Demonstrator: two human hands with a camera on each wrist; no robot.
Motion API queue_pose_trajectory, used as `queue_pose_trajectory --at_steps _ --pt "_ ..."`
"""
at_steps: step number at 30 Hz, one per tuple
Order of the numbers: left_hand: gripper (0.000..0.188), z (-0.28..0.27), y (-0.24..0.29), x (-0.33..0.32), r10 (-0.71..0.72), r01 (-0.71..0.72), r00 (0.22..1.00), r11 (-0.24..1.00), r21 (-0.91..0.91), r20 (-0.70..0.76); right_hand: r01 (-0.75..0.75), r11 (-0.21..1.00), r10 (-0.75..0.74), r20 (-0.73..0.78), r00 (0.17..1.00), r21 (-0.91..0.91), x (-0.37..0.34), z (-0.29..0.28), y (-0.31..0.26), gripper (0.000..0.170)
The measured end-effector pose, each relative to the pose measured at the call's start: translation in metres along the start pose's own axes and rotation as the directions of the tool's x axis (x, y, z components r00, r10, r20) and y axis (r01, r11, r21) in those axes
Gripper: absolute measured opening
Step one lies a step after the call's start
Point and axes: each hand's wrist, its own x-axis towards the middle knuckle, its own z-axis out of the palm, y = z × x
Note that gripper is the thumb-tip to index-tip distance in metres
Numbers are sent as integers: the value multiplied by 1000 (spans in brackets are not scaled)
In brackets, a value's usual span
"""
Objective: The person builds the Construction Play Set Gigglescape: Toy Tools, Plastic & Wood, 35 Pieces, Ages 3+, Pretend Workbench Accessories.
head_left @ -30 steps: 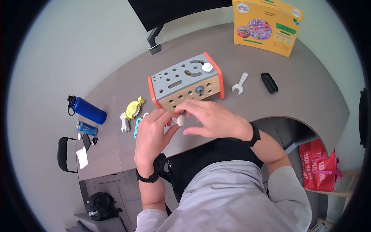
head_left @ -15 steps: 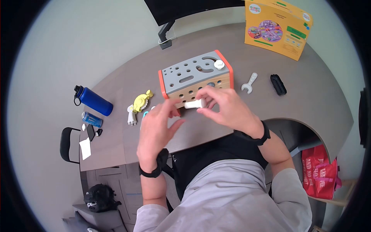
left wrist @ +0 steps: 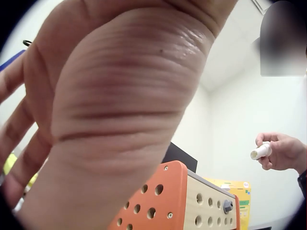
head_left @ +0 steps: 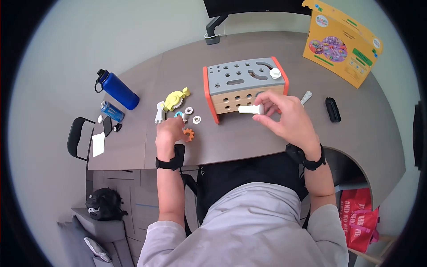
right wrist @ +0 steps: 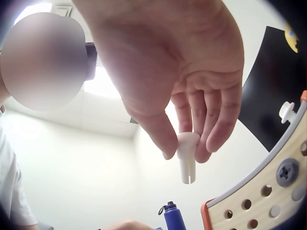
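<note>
In the head view my right hand [head_left: 288,119] pinches a white peg [head_left: 250,109] by its wide head, in front of the wooden face of the toy workbench [head_left: 242,75]. The right wrist view shows the peg [right wrist: 189,158] between thumb and fingertips, its slotted end pointing down. My left hand [head_left: 171,132] is over the small parts at the left, its fingers extended near a small white piece [head_left: 184,117] and an orange gear [head_left: 189,135]. White rings [head_left: 196,119] and a yellow toy saw [head_left: 175,99] lie just beyond it. Whether the left fingertips touch anything is unclear.
A white knob [head_left: 275,73] sits on the workbench top. To the right are a partly hidden wrench [head_left: 306,97], a black case [head_left: 332,110] and a yellow box [head_left: 340,44]. A blue bottle [head_left: 119,90] and a can [head_left: 112,111] stand at the left.
The left hand has moved away from the peg, leftward to the small parts. The peg, first at the left hand, is now held by the right hand alone. The head view has shifted.
</note>
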Motion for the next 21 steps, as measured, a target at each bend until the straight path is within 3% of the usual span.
queue_pose_trajectory --at_steps 3,6,10,13,15,16,18,19,21 --pt "52 4 5 12 -73 65 989 996 66 126 -2 1000 2 14 1000 -18 0 -3 0 26" --pt "65 18 6 26 -109 94 981 991 97 159 -10 1000 10 4 1000 -19 -1 -7 0 25" --pt "65 24 1 29 -67 55 981 996 69 181 -26 1000 26 -9 1000 -16 0 -12 -1 27" --pt "49 31 -10 29 35 -34 998 999 -13 43 -25 1000 25 -7 1000 1 0 -11 1 27" --pt "39 26 -11 33 92 -67 981 986 -150 172 2 1000 -2 20 1000 -8 0 -11 3 29" --pt "39 26 -12 31 98 -73 981 987 -146 170 28 1000 -27 53 998 -14 0 -12 5 30" --pt "28 7 -4 7 276 -312 947 908 -279 -162 57 998 -57 64 996 9 0 -8 9 31" --pt "28 -7 8 -5 280 -316 946 908 -276 -162 90 995 -92 84 992 35 1 -4 11 31" --pt "22 -39 46 -35 249 -430 890 738 -520 -383 153 987 -156 87 984 48 3 5 13 32"
